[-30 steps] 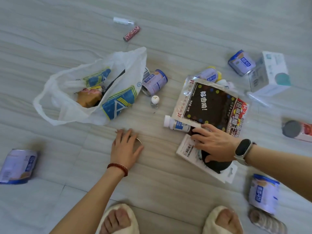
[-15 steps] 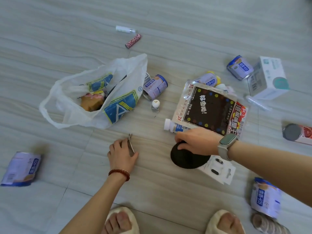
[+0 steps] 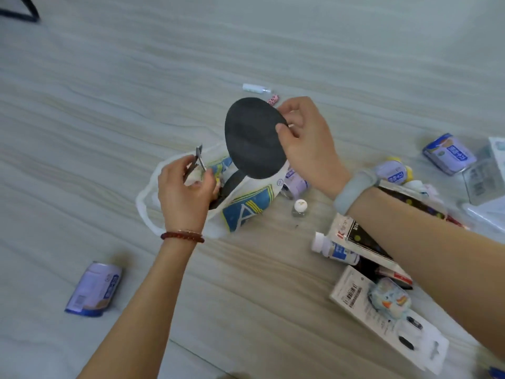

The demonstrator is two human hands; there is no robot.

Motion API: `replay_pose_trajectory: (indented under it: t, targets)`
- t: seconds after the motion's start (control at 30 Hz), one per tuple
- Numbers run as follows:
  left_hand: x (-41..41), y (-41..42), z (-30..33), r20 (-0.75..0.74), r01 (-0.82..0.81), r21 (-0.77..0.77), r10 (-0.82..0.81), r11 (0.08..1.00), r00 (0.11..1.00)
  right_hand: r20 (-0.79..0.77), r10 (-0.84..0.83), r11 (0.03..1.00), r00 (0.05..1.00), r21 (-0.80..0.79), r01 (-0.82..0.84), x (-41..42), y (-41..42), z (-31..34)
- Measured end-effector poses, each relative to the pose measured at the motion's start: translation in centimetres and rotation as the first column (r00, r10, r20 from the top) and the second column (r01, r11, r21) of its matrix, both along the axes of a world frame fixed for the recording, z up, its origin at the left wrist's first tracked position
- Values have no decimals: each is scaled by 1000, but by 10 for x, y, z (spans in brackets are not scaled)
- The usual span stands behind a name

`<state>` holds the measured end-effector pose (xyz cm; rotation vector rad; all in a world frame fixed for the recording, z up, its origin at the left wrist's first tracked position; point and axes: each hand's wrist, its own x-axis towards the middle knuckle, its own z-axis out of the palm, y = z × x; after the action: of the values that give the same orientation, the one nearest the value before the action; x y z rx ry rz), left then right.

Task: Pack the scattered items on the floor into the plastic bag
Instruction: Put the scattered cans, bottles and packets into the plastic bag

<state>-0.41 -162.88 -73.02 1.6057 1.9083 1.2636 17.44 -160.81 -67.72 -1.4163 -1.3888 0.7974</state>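
Note:
The white plastic bag (image 3: 246, 206) with a blue and yellow print lies open on the floor at the centre. My right hand (image 3: 308, 143) pinches a flat black disc (image 3: 254, 138) by its edge and holds it upright above the bag's mouth. My left hand (image 3: 185, 192) grips a small metal nail clipper (image 3: 199, 160) over the bag's left side, fingers curled round it. Dark items show inside the bag, partly hidden by my left hand.
Scattered on the floor: a purple can (image 3: 94, 289) at lower left, a small bottle (image 3: 299, 207), a white pill bottle (image 3: 334, 248), a black snack pouch (image 3: 363, 242), a barcode card pack (image 3: 382, 315), more cans (image 3: 448, 154) and a clear box (image 3: 483, 176) at right, two small tubes (image 3: 257, 88) beyond.
Both hands have risen from the floor to the bag. The right one lifted the black disc over the bag's mouth; the left one carried the nail clipper up. The view moved closer.

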Motion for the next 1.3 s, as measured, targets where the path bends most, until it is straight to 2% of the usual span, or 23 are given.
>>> replay_pose_trajectory:
  t: [0.1,0.23,0.27,0.33,0.37,0.43,0.5,0.53,0.57,0.6,0.63,0.67,0.7,0.73,0.77,0.83,0.93,0.97,1.03,1.13,1.2,1.23,1.3]
  targets:
    - [-4,39,-14,-87,10,-106,-19,994,996,58,-62,998,996,-20,63,-31,25,-11]
    - [-8,46,-46,-252,117,-363,-219,924,943,255,87,978,963,-208,-33,-47,28,-49]
    - [-11,40,-51,-309,100,-373,-225,922,924,293,123,967,948,-250,-48,-47,25,-60]
    - [-18,26,-56,-431,43,-281,-166,959,887,335,153,948,930,-315,-43,-43,19,-76]
    - [-22,22,-57,-495,8,-214,-116,977,861,317,131,946,939,-324,-23,-42,19,-81]
    - [-32,21,-57,-583,-70,-128,-18,989,812,172,47,940,984,-341,15,-40,22,-83]
    - [-42,29,-55,-588,-136,-163,14,977,809,91,35,921,995,-390,4,-37,26,-84]
    - [-45,36,-53,-573,-171,-217,17,961,819,167,100,914,981,-406,-24,-33,27,-86]
    - [-48,42,-51,-552,-208,-292,13,933,834,341,223,907,913,-415,-66,-29,26,-90]
    - [-51,47,-51,-513,-234,-385,4,892,858,539,328,906,776,-413,-96,-26,22,-92]
    - [-53,51,-51,-454,-239,-479,-5,845,891,738,315,941,596,-323,-97,-23,18,-95]
    - [-54,53,-54,-381,-220,-556,-10,801,925,880,206,978,429,-177,-106,-19,16,-98]
    - [-56,53,-58,-310,-189,-603,-9,775,951,933,77,994,352,-46,-97,-16,14,-99]
    - [-55,51,-62,-253,-160,-613,0,774,968,936,-32,997,351,56,-60,-14,14,-97]
    - [-53,48,-64,-209,-141,-596,17,790,978,919,-37,999,393,38,5,-12,17,-97]
    - [-46,42,-62,-115,-130,-537,80,833,990,844,29,975,536,-141,170,-7,23,-99]
    - [-35,36,-52,68,-123,-481,177,868,982,547,-2,827,837,-470,309,2,34,-111]
    - [-33,34,-49,114,-110,-445,178,889,977,495,-7,806,869,-512,298,5,35,-113]
    - [-31,31,-40,196,-85,-363,165,928,967,507,84,813,858,-533,236,8,33,-109]
    - [-31,35,-24,244,-117,-244,178,963,953,481,131,883,867,-455,118,8,27,-88]
    - [-29,39,-14,259,-136,-169,178,976,949,456,55,956,888,-280,84,8,26,-69]
    - [-29,40,-12,234,-133,-152,166,979,958,433,16,980,901,-184,71,9,25,-61]
    - [-26,40,-11,42,-130,-240,144,962,989,448,-9,998,894,-51,36,11,22,-48]
